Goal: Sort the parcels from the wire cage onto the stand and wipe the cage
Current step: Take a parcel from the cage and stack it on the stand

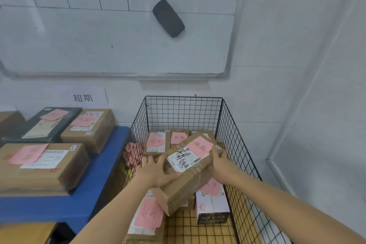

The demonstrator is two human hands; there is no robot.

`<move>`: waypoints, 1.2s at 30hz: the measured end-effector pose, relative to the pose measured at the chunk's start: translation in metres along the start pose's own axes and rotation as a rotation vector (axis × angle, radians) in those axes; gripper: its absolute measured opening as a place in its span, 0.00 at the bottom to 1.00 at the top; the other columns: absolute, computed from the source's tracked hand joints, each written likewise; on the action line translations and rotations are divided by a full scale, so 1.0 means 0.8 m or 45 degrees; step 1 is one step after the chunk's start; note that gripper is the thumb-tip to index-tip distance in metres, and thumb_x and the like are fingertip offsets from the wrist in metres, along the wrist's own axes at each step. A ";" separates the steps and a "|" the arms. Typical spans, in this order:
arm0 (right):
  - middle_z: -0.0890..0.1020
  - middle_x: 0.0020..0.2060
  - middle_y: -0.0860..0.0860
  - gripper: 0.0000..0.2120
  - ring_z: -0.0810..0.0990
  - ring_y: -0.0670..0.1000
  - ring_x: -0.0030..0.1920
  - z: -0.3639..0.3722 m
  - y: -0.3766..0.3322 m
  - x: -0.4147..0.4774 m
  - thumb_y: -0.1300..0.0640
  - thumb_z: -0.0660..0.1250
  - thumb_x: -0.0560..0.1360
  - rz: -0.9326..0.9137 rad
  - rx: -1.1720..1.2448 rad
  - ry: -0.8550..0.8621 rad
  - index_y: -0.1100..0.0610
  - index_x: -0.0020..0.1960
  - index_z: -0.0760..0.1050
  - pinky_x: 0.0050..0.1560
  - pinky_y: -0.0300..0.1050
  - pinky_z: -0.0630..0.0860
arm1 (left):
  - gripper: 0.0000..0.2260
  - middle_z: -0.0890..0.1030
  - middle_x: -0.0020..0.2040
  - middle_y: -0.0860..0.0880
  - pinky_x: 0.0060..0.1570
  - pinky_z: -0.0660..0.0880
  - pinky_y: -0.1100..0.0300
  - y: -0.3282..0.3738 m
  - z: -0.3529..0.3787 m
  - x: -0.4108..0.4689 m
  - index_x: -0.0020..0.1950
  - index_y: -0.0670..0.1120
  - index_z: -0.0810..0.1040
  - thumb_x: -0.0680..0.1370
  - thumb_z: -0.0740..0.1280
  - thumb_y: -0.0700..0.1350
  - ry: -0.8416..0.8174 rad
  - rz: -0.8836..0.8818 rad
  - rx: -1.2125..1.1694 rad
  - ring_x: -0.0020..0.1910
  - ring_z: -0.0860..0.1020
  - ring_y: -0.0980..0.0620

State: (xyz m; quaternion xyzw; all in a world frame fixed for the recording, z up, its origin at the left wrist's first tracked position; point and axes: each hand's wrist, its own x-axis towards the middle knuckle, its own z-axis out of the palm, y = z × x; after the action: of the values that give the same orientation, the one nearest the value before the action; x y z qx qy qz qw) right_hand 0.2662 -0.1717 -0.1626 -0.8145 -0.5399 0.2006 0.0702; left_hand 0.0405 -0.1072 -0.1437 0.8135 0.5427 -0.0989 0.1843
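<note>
Head view: both bare forearms reach from the near edge into the black wire cage (224,125), which stands against the white wall at the right of the blue counter (103,174). The left grip (153,170) has its fingers spread against the left end of a brown taped parcel (190,182), with the thumb lying along the near top edge. The right grip (220,162) is curled round the far right corner of the parcel. The parcel is tilted, its near left end lower, and sits above the other parcels inside the cage. It bears a white label with black scrawl and a pink note.

In the cage beneath it:
- two brown boxes (158,140) side by side at the far end
- a white carton (212,206) near the right wall
- a flat parcel with a pink note (146,214) at the near left

On the counter, left of the cage:
- a large brown box (39,166) nearest
- a smaller brown box (89,130) behind it
- a dark green parcel (29,128) at the far left

Each of the three carries a pink note.

On the wall hangs a gridded whiteboard (118,45) with a dark eraser (168,18) stuck to it. Below the board is a paper sign (84,97).
</note>
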 end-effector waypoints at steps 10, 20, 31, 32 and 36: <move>0.66 0.67 0.61 0.38 0.79 0.52 0.50 0.011 -0.020 -0.010 0.46 0.62 0.78 0.013 0.112 -0.057 0.54 0.78 0.42 0.47 0.41 0.80 | 0.47 0.60 0.75 0.44 0.72 0.54 0.45 0.011 0.002 -0.006 0.78 0.51 0.43 0.70 0.59 0.73 0.014 0.120 0.157 0.74 0.57 0.41; 0.59 0.67 0.58 0.38 0.77 0.54 0.54 0.004 -0.061 -0.039 0.50 0.69 0.71 -0.091 0.365 0.056 0.56 0.74 0.54 0.57 0.46 0.78 | 0.53 0.61 0.67 0.44 0.67 0.65 0.45 -0.009 0.016 -0.012 0.76 0.59 0.43 0.62 0.74 0.66 0.114 0.212 -0.361 0.68 0.64 0.40; 0.65 0.71 0.50 0.44 0.68 0.48 0.69 0.001 -0.070 -0.031 0.60 0.74 0.70 -0.432 0.529 0.111 0.48 0.77 0.53 0.69 0.43 0.66 | 0.50 0.59 0.65 0.43 0.68 0.62 0.49 -0.011 0.029 -0.015 0.77 0.56 0.38 0.70 0.74 0.52 0.282 0.147 -0.543 0.66 0.64 0.43; 0.67 0.71 0.49 0.43 0.68 0.48 0.70 0.006 -0.068 -0.028 0.60 0.75 0.70 -0.408 0.553 0.097 0.48 0.77 0.54 0.69 0.43 0.66 | 0.49 0.59 0.64 0.43 0.68 0.63 0.49 -0.011 0.031 -0.012 0.77 0.57 0.40 0.71 0.74 0.53 0.285 0.155 -0.537 0.65 0.64 0.43; 0.62 0.74 0.49 0.48 0.65 0.53 0.72 0.011 -0.058 -0.028 0.49 0.76 0.68 -0.356 0.436 0.028 0.47 0.78 0.50 0.68 0.50 0.66 | 0.44 0.61 0.62 0.43 0.68 0.64 0.48 -0.014 0.036 -0.002 0.77 0.59 0.43 0.72 0.71 0.57 0.244 0.151 -0.504 0.63 0.66 0.42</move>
State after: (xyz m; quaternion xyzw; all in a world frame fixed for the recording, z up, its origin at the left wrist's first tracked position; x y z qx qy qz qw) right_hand 0.2155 -0.1739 -0.1500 -0.7099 -0.6049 0.2689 0.2405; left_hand 0.0304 -0.1163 -0.1715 0.7977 0.5176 0.0982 0.2934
